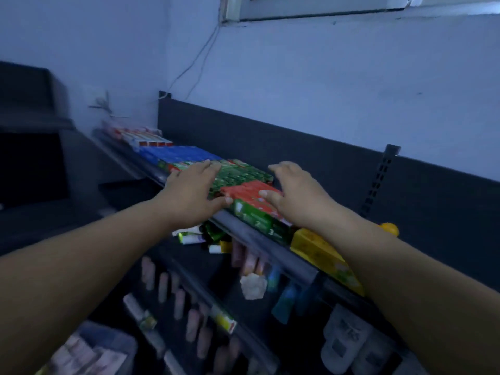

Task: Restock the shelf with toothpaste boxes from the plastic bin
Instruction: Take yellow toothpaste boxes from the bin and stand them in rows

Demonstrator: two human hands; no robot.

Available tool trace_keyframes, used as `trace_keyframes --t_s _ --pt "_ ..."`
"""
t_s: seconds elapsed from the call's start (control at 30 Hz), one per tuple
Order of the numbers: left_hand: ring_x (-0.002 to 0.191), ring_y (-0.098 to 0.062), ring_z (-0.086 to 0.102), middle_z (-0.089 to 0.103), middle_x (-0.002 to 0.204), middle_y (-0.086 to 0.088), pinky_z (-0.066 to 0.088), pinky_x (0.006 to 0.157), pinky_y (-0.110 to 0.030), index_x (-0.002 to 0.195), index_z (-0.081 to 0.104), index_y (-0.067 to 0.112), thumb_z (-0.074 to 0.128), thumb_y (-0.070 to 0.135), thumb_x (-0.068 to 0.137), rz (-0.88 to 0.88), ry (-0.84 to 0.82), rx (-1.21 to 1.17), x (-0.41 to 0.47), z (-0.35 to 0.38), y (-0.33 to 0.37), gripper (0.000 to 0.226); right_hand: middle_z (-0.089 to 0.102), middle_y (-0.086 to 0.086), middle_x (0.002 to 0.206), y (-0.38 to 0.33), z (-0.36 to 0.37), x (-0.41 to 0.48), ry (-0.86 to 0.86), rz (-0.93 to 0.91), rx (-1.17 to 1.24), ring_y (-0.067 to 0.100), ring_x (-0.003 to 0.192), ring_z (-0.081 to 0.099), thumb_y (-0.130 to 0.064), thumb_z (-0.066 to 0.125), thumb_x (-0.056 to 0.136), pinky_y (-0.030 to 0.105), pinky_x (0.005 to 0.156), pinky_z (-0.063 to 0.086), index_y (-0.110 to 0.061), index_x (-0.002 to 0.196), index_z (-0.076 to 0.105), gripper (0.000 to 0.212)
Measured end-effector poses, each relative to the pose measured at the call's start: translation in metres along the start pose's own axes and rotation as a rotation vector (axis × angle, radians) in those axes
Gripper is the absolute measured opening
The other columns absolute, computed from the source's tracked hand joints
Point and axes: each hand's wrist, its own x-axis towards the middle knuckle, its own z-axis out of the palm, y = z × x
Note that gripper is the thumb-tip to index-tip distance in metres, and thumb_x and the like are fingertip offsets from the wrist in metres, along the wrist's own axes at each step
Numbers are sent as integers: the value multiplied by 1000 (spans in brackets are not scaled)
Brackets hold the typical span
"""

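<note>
A row of toothpaste boxes lies flat on the dark top shelf (pixel 243 234). Green boxes (pixel 240 174) sit in the middle with red and green boxes (pixel 249 196) in front of them. Blue boxes (pixel 176 154) and red-white boxes (pixel 143 138) lie further left. My left hand (pixel 192 190) rests flat on the left end of the green boxes, thumb at their front edge. My right hand (pixel 295 193) rests on the right side of the red and green boxes, fingers loosely bent. The plastic bin (pixel 108 345) stands on the floor at the lower left with packets inside.
Yellow boxes (pixel 322 255) lie on the shelf under my right forearm. Lower shelves hold tubes (pixel 189 238), pink bottles (pixel 176 296) and white packs (pixel 349 336). A perforated upright (pixel 378 180) stands at the right. A dark back panel (pixel 270 147) and wall close off the rear.
</note>
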Motion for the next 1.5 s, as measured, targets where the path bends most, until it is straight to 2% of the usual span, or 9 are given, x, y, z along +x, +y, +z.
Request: trace_keyframes --t_s 0.33,0.6,0.73,0.9,1.03,1.23,1.37,1.43,1.5 --pt "146 -21 12 12 160 -5 15 115 -42 152 14 21 50 62 85 -243 -74 107 -159 -56 -175 87 13 6 161 -199 91 -9 -120 -145 158 27 146 18 -45 50 97 43 117 23 -18 153 21 69" --pt "146 -22 15 14 159 -6 18 116 -45 152 14 22 54 59 85 -488 -176 65 -259 -50 -272 87 13 5 161 -308 181 -21 -297 -212 297 25 147 18 -41 51 97 44 116 25 -18 153 21 67" --pt "146 -23 16 15 159 -5 20 116 -46 152 14 22 54 62 83 -609 -232 23 -290 -31 -306 89 18 6 160 -339 228 -19 -390 -235 342 25 146 19 -42 53 96 45 115 26 -17 153 22 69" --pt "145 -23 18 16 159 -5 23 115 -46 152 13 22 54 60 84 -724 -297 11 -313 1 -340 88 16 5 160 -365 284 -7 -498 -249 365 26 146 19 -39 54 96 32 111 18 -18 153 22 68" --pt "142 -24 26 21 158 -5 29 113 -46 152 13 20 56 54 86 -793 -343 2 -313 35 -369 86 22 4 158 -377 335 9 -566 -226 453 23 141 30 -36 56 96 31 110 27 -15 151 26 66" --pt "141 -26 29 27 155 -9 30 112 -40 151 17 17 58 49 87 -900 -426 -26 -298 106 -422 82 38 6 147 -387 432 39 -719 -158 513 25 127 47 -33 57 95 26 90 37 -17 146 35 58" --pt "135 -30 37 33 151 -11 37 104 -40 150 20 18 58 49 88 -982 -455 -36 -284 163 -465 80 46 9 143 -396 504 61 -820 -134 483 28 128 47 -33 57 94 33 99 43 -14 141 42 53" --pt "130 -32 42 37 148 -13 40 101 -40 149 23 17 58 49 88 -1012 -451 -43 -278 189 -485 77 53 7 136 -401 537 70 -877 -105 526 27 121 54 -31 57 95 28 90 45 -17 137 48 46" --pt "126 -33 46 42 143 -15 42 98 -40 148 27 16 58 46 89 -1035 -443 -54 -273 215 -505 73 63 3 112 -407 568 74 -921 -79 604 22 100 62 -25 55 96 19 70 44 -19 125 56 29"
